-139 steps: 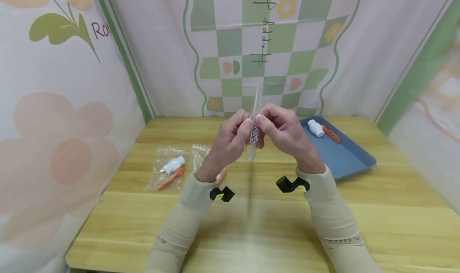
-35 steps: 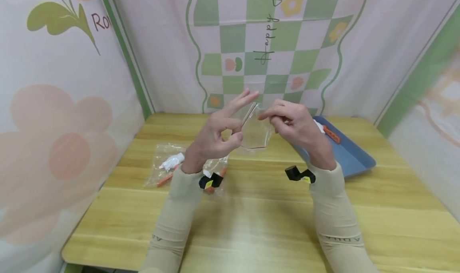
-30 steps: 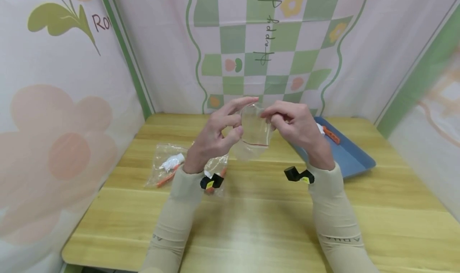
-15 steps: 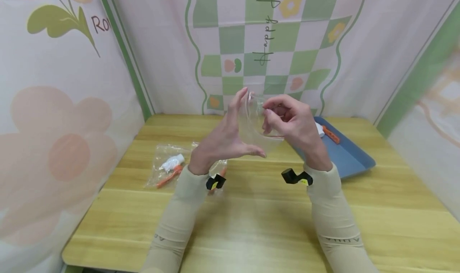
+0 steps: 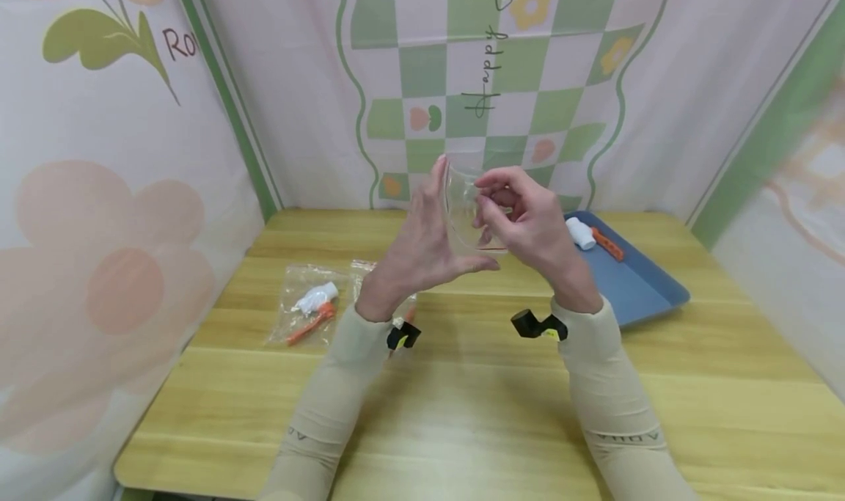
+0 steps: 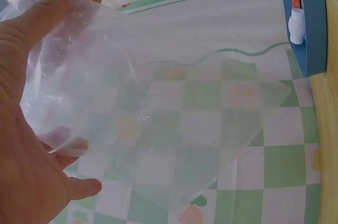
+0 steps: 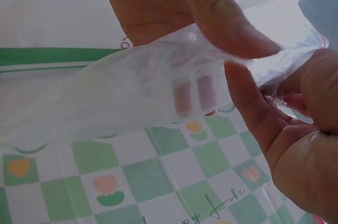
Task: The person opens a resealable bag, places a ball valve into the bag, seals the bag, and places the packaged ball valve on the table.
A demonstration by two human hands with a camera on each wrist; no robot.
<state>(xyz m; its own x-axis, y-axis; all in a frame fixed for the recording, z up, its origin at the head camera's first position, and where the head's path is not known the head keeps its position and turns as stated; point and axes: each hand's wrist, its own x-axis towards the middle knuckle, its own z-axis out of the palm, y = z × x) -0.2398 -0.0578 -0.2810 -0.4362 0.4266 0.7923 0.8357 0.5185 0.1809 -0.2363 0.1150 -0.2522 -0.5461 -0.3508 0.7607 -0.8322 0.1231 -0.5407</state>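
Note:
A clear zip bag (image 5: 465,206) with a red seal line hangs in the air between the hands, its film spread wide. My left hand (image 5: 422,246) has straight fingers and a thumb stretched out sideways, touching the bag. In the left wrist view its thumb lies over the film (image 6: 79,71); in the right wrist view finger shapes show through the film. My right hand (image 5: 521,218) pinches the bag's right side between thumb and curled fingers. Nothing shows inside this bag.
A blue tray (image 5: 634,288) at the right holds a white bottle-shaped piece (image 5: 580,234) and an orange strip with holes (image 5: 607,244). At left on the wooden table (image 5: 462,442) lies a clear bag (image 5: 286,312) with similar pieces; another is partly behind my left wrist.
At first both hands pinched the bag edge-on. My left thumb and fingers, bent into a ring a second ago, have since spread apart, and the film has bowed outward. My right hand keeps its pinch.

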